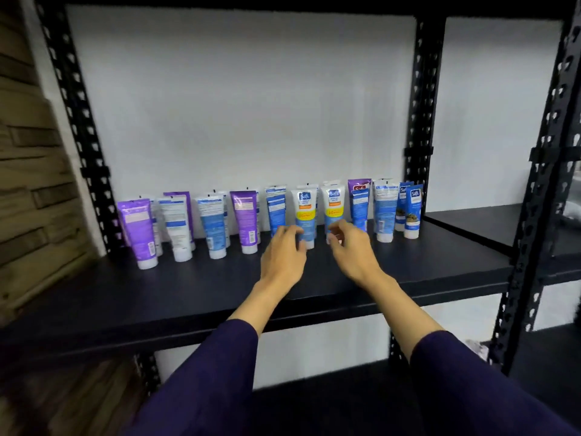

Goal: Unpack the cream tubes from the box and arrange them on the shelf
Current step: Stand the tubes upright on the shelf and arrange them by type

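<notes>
Currently, upright cap-down plastic cream tubes [304,215] line the black shelf [188,287], three purple, others blue-white; left hand [283,256] and right hand [353,250] loosely open, apart.

Your cream tubes [248,220]: purple, blue, white-and-yellow, standing cap-down in loose double row along back of black shelf [157,297], most labels turned away.

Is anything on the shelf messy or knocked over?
Nothing is knocked over or spilled. All the tubes stand on their caps on the shelf. The only odd bit: most show their backs, while the two yellow-banded tubes by the left hand and right hand face forward.
</notes>
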A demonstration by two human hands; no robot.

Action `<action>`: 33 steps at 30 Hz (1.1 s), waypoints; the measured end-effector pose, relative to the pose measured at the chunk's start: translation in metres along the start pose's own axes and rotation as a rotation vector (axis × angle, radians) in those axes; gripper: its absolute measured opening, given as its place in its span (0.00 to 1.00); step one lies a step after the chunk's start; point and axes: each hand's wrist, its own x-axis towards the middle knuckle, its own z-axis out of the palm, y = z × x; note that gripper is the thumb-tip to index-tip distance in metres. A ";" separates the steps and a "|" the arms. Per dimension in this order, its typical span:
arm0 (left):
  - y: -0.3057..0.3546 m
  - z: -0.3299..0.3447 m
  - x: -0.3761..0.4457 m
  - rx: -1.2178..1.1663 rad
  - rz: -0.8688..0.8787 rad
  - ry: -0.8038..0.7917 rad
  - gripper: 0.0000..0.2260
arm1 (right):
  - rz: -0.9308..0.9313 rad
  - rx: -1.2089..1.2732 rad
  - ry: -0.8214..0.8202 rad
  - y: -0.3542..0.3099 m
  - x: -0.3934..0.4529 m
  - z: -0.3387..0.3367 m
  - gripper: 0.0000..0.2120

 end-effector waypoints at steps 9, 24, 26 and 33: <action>-0.131 -0.125 -0.028 0.285 -0.174 0.207 0.14 | -0.119 0.051 -0.182 -0.110 -0.007 0.120 0.12; -0.231 -0.161 -0.004 0.074 -0.304 0.357 0.35 | -0.114 0.191 -0.192 -0.188 0.025 0.241 0.30; -0.237 -0.160 0.000 0.053 -0.294 0.344 0.36 | -0.095 0.184 -0.229 -0.190 0.027 0.251 0.33; -0.247 -0.157 0.005 -0.029 -0.271 0.238 0.41 | -0.068 0.230 -0.295 -0.186 0.036 0.269 0.43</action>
